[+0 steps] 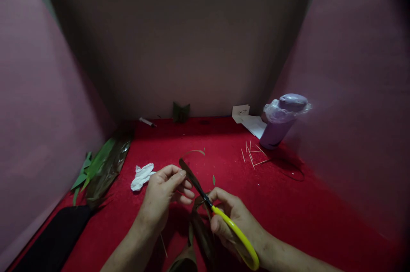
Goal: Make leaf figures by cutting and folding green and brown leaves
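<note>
My right hand (232,220) is wrapped round a pair of scissors (235,233) with yellow handles and dark blades, tilted up to the left. Thumb and forefinger of my left hand (165,191) pinch at a dark brown leaf strip (187,168) beside the blades; strip and blade are hard to tell apart there. Below the hands, more brown leaf (201,233) hangs or lies in curled bands, partly hidden by my right hand. A thin stick (164,245) shows just under my left wrist. One small green leaf piece (214,179) lies beyond my right hand.
On the red cloth (320,220) are crumpled white tissue (142,176), several toothpicks (251,152), a syringe (147,122), a folded green leaf piece (181,112), white papers (253,125) and a purple container (277,131). Green leaves (101,159) and a black item (53,238) lie left. Walls enclose three sides.
</note>
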Available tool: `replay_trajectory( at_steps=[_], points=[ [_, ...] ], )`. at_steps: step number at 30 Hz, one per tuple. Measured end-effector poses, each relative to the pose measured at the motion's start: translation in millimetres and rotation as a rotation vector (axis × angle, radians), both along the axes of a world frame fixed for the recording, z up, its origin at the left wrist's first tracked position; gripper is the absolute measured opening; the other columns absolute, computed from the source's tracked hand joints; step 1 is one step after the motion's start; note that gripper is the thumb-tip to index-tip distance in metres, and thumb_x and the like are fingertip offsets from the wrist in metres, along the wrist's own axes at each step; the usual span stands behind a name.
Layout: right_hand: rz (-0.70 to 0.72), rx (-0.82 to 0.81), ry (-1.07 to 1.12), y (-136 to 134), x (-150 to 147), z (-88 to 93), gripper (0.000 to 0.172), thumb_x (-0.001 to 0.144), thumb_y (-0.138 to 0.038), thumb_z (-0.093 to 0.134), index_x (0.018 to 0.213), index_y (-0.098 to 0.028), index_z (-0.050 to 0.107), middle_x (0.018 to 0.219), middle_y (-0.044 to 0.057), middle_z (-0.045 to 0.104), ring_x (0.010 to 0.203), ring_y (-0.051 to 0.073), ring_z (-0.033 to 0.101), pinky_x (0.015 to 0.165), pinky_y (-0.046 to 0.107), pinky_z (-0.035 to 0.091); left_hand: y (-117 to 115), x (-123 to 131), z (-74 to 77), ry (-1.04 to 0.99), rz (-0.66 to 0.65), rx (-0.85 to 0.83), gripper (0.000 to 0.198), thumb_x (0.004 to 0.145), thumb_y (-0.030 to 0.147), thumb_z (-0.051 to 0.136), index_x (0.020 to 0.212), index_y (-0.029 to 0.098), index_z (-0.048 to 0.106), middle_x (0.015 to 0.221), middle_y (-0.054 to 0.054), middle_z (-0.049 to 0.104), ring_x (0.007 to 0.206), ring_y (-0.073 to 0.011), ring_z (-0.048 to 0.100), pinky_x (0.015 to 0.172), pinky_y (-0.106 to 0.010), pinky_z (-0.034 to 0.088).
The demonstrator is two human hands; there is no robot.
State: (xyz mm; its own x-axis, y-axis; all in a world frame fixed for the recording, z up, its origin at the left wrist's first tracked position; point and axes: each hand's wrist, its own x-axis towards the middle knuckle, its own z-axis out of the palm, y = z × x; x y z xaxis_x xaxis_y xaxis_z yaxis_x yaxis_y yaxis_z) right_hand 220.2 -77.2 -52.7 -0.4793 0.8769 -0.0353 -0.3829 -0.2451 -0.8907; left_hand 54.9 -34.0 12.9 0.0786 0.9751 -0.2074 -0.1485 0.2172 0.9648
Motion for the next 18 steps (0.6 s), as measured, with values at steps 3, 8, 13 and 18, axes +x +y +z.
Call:
replay_trajectory(
  at_steps=[3, 8, 13, 18],
  points=[
    [-0.018, 0.017, -0.026, -0.1, -0.2, 2.6, 0.043, 0.064, -0.045, 0.074, 0.083, -0.02, 0.044, 0.057, -0.009, 0.043, 0.041, 0.003, 0.029, 0.039, 0.016, 0.022, -0.1, -0.3, 0.2, 0.001, 0.002, -0.002, 0.016, 0.072, 0.028, 0.062, 0.066, 0.015, 0.054, 0.056, 0.0, 0.063, 0.044, -0.0135, 0.06, 0.042, -0.024, 0.049],
    [-0.056, 0.139, -0.188, -1.4, 1.3, 6.8, 0.051, 0.063, -0.061, 0.067, 0.086, -0.019, 0.047, 0.058, -0.007, 0.038, 0.045, 0.005, 0.026, 0.041, 0.019, 0.021, -1.1, 0.0, 2.1, 0.001, -0.002, 0.004, 0.017, 0.072, 0.028, 0.062, 0.065, 0.015, 0.054, 0.055, -0.001, 0.063, 0.044, -0.0135, 0.059, 0.041, -0.024, 0.049],
    [-0.066, 0.156, -0.246, -2.2, 3.3, 10.1, 0.056, 0.062, -0.066, 0.063, 0.089, -0.019, 0.05, 0.06, -0.006, 0.041, 0.047, 0.006, 0.029, 0.044, 0.02, 0.024, -1.4, 1.7, 1.8, -0.014, -0.045, -0.021, 0.016, 0.073, 0.027, 0.06, 0.065, 0.015, 0.054, 0.056, -0.001, 0.063, 0.045, -0.014, 0.06, 0.042, -0.025, 0.049],
    [-0.042, 0.135, -0.229, -2.2, 4.9, 9.1, 0.056, 0.062, -0.065, 0.063, 0.091, -0.019, 0.05, 0.061, -0.005, 0.045, 0.047, 0.007, 0.035, 0.046, 0.02, 0.029, -0.7, 1.3, 0.1, -0.034, -0.06, -0.045, 0.015, 0.073, 0.027, 0.06, 0.066, 0.015, 0.053, 0.056, -0.001, 0.063, 0.045, -0.0139, 0.06, 0.042, -0.024, 0.048]
  ],
)
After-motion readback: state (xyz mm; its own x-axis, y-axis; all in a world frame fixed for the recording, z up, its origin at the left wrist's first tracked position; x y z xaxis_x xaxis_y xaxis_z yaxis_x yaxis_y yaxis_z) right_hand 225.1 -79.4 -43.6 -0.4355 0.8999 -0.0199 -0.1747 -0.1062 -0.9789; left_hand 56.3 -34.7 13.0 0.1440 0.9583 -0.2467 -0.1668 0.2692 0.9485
